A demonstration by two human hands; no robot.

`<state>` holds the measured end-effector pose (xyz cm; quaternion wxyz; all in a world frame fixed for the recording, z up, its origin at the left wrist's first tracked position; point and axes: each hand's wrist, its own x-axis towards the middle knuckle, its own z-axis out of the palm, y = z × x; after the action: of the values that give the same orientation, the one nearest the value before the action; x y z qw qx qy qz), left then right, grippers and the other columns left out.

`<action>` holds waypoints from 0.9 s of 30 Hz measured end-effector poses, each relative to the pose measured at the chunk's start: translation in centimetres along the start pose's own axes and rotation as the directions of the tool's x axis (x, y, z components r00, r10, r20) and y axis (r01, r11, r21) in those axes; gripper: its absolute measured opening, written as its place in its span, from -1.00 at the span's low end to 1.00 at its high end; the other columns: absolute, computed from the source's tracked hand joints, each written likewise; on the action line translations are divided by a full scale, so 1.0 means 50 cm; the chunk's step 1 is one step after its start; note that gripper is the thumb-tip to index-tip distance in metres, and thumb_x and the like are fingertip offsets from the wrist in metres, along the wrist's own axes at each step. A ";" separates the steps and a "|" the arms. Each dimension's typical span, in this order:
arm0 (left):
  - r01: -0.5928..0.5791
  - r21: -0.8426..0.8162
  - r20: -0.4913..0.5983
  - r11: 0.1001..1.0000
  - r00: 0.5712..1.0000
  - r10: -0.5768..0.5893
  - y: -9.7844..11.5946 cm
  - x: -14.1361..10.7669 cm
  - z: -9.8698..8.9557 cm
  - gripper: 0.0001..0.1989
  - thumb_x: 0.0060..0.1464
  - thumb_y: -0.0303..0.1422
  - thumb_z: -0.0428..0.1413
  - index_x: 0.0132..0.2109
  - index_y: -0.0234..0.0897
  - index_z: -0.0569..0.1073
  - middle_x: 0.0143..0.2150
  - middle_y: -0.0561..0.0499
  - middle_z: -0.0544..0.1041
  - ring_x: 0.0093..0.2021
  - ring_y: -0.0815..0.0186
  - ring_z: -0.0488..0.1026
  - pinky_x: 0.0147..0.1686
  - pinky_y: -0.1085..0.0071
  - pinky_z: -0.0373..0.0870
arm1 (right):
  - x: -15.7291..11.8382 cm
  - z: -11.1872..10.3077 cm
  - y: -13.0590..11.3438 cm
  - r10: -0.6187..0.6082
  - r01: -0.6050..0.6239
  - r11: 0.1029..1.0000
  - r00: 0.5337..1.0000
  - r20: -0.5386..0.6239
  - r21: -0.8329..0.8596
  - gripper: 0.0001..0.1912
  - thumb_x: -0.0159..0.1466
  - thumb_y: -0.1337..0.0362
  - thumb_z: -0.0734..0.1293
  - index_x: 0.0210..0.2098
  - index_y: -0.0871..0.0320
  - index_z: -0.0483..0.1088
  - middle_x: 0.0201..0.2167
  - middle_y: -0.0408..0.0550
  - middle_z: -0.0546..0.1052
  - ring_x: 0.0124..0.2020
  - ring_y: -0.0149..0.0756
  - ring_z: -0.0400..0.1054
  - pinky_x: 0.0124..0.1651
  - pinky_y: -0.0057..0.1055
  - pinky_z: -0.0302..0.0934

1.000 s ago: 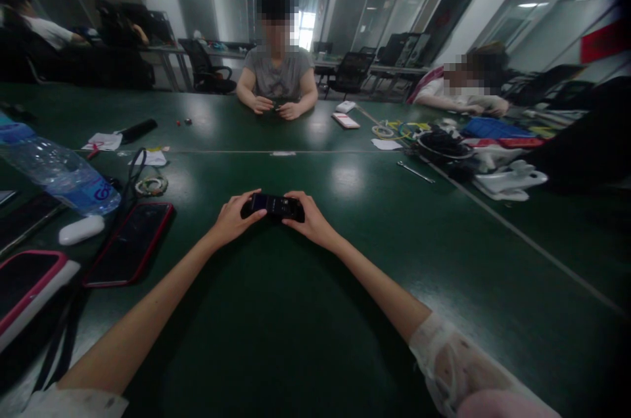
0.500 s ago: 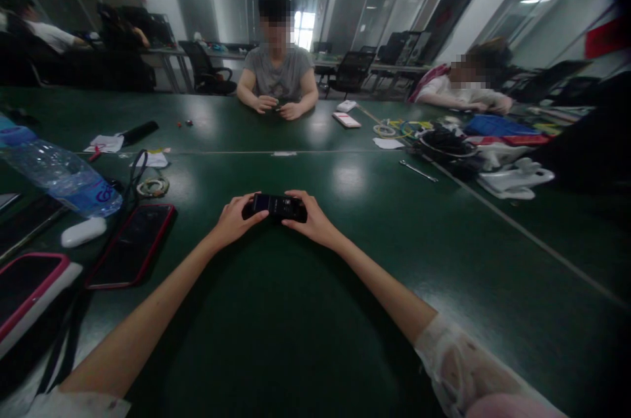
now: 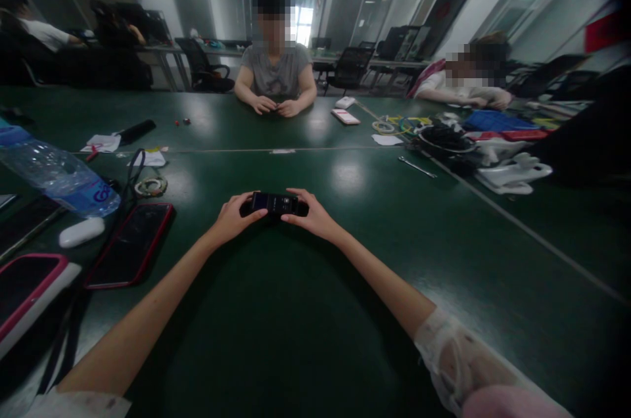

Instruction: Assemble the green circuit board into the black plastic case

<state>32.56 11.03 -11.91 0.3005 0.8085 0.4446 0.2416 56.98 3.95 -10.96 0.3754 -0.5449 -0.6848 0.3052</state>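
A small black device with a lit screen (image 3: 274,204) lies sideways between my two hands, low over or on the green table (image 3: 276,326). It looks like a phone or a hand-held gadget; its exact kind I cannot make out. My left hand (image 3: 233,217) grips its left end, thumb along the near edge and fingers behind. At the other end my right hand (image 3: 315,215) holds it the same way, thumb tip on the near edge. Left of my left hand lies a phone in a red case (image 3: 132,244), with a beaded bracelet (image 3: 151,186) beyond it.
On the left are a water bottle (image 3: 62,171), a white earbud case (image 3: 81,232) and a pink-cased phone (image 3: 29,283). A wrench (image 3: 417,167) and a heap of cables (image 3: 446,140) lie at the right. Across the table sits a person in grey (image 3: 276,69); another leans at the right.
The view has shifted very slightly. My hands keep the same hold on the device. The hands of the person opposite have come closer together and lower.
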 end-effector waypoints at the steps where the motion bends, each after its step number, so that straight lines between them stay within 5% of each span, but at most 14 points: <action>1: -0.004 -0.003 0.001 1.000 1.000 0.004 0.000 0.000 0.000 -0.36 0.06 0.05 0.07 0.22 -0.13 0.26 0.13 -0.19 0.36 0.13 -0.01 0.31 0.06 -0.02 0.26 | -0.001 0.000 0.000 0.013 -0.013 1.000 1.000 0.002 0.005 -0.27 0.09 -0.02 0.42 0.18 -0.05 0.15 0.06 0.06 0.29 0.09 -0.10 0.24 0.11 0.05 0.20; 27: -0.014 -0.093 0.038 0.996 0.999 0.018 0.018 -0.008 -0.012 -0.37 0.00 0.00 0.16 0.18 -0.08 0.30 0.15 -0.15 0.35 0.12 0.02 0.33 0.05 0.00 0.31 | 0.008 -0.002 0.004 -0.006 0.005 0.998 1.000 0.011 0.058 -0.46 0.09 0.06 0.44 0.02 0.04 0.33 -0.03 -0.01 0.42 0.00 -0.17 0.32 0.07 -0.03 0.24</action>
<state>32.48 10.48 -10.88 0.3440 0.8018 0.4206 0.2488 57.13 4.40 -10.98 0.3881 -0.5304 -0.6792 0.3267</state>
